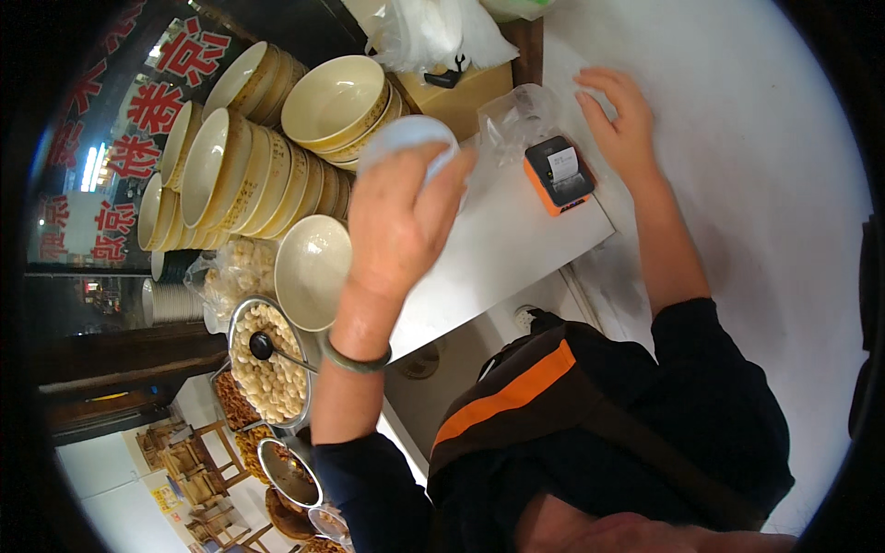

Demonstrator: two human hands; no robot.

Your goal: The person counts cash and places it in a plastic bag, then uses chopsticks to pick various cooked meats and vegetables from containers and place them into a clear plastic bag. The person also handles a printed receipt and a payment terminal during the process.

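Note:
My left hand [396,221] is raised over the white counter [498,249] and grips a pale round lid-like piece [406,138] by its lower edge. A green bangle [355,358] circles that wrist. My right hand [622,120] hovers with fingers spread, holding nothing, just right of a small orange and black receipt printer [558,175] with a paper slip sticking out. A crumpled clear plastic bag [516,120] lies beside the printer, between the two hands.
Stacks of cream bowls [240,175] lie on their sides at the left, with one single bowl [312,270] nearer. A metal pan of pale round dumplings [267,364] holds a ladle [261,346]. A cardboard box [461,97] and white plastic bags [433,32] sit above.

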